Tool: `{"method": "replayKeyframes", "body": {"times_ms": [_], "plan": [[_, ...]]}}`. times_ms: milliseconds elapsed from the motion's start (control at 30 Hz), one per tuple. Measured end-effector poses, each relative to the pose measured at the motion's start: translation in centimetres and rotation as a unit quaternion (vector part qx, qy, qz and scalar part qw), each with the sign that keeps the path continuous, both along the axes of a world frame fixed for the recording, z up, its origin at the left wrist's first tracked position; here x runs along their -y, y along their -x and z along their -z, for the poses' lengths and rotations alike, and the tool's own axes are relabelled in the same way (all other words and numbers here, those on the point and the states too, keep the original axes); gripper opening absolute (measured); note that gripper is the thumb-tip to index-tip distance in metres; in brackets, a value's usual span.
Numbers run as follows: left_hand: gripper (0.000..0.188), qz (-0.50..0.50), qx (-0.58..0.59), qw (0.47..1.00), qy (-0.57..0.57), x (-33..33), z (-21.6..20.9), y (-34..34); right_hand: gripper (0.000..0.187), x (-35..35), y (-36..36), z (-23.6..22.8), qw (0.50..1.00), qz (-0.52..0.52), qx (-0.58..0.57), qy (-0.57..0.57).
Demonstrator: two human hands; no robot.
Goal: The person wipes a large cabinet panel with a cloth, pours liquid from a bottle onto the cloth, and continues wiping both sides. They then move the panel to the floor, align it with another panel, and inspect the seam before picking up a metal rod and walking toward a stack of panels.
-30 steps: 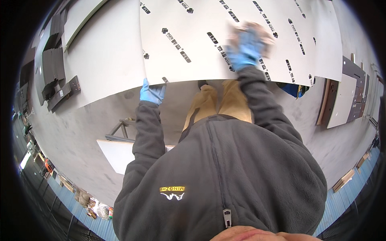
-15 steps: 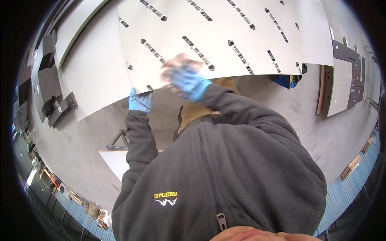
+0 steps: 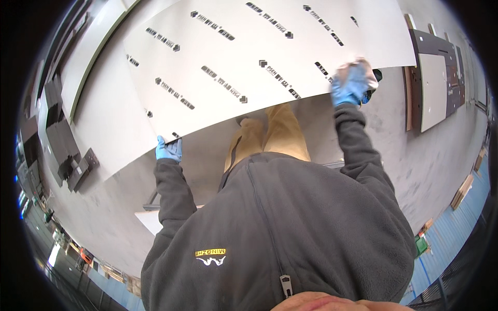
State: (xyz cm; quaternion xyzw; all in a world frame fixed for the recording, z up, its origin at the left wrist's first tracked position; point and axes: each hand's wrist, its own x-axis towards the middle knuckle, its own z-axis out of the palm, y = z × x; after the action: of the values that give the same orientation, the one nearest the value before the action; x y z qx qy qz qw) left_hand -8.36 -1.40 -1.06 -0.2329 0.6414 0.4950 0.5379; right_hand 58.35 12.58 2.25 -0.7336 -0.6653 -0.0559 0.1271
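White, with slanting rows of black print, the board (image 3: 233, 116) spreads in front of the person across the upper part of the view, its near edge bowed by the lens. A pale pink cloth (image 3: 369, 73) lies near that edge toward the right end, bunched in the right hand (image 3: 350, 85), whose blue-gloved fingers are closed on it (the hand is slightly blurred). The left hand (image 3: 169, 150), gloved the same, is at the near edge toward the left end, thumb and fingertips touching it; whether they clamp the board I cannot tell. Plain white surface shows past the left end of the print. Below the edge stand tan trousers (image 3: 287, 129) and a dark grey jacket (image 3: 321, 217). Farther out, dark panels (image 3: 62, 137) rest on the left, and a pale panel (image 3: 433, 92) leans over a dark sheet (image 3: 455, 65) on the right. Grey floor (image 3: 98, 217) runs beneath.
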Motion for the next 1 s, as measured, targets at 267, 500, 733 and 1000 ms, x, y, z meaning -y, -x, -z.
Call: {"method": "replayKeyframes", "body": {"times_ms": [267, 500, 733, 1000], "plan": [[0.061, 0.003, -0.024, 0.999, 0.033, 0.2, 0.9, 1.3, 0.085, -1.4, 2.7, -1.1, 0.986, -0.107, -0.098, 0.077], [0.051, 0.015, -0.046, 0.995, 0.091, 0.8, 0.0, 1.9, 0.069, -22.3, -3.2, 2.0, 0.979, -0.173, -0.020, -0.103], [0.056, -0.005, -0.081, 0.992, 0.092, 1.2, 0.2, 1.3, 0.074, -38.3, -2.6, 0.6, 0.985, -0.164, 0.004, 0.058], [0.059, -0.018, -0.053, 0.993, 0.108, 0.9, 0.8, 2.2, 0.073, -20.4, -8.7, -2.3, 0.957, -0.280, -0.059, -0.046]]}}
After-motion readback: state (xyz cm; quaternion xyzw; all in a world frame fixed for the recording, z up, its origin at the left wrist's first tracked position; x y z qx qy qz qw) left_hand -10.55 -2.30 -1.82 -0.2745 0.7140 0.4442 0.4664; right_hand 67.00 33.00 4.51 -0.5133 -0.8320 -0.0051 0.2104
